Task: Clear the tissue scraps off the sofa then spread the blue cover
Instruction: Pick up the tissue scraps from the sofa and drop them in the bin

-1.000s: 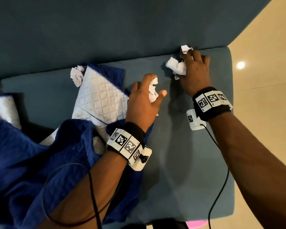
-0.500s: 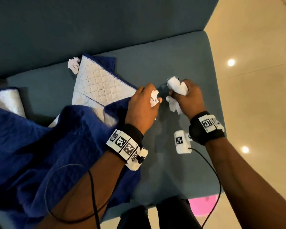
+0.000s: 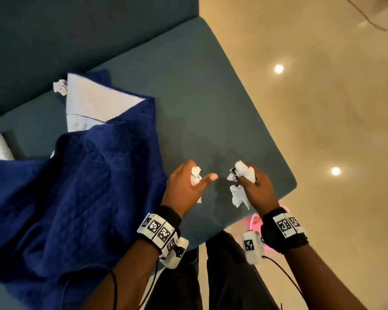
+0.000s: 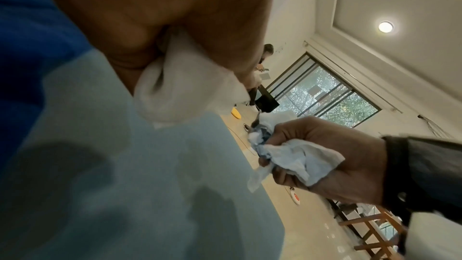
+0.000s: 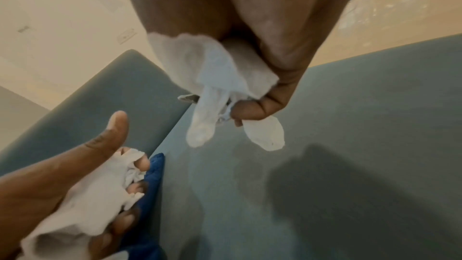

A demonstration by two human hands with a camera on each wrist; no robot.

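Both our hands have drawn back from the backrest to the front edge of the sofa seat (image 3: 211, 104). Our left hand (image 3: 184, 186) curls its fingers round a tissue scrap (image 3: 195, 175), thumb stuck out; our right hand (image 3: 259, 189) clutches a bigger wad of scraps (image 3: 241, 191) (ends dangling). Left of them the blue cover (image 3: 76, 198) lies bunched, pale lining showing, one loose scrap (image 3: 60, 86) beside its far corner.
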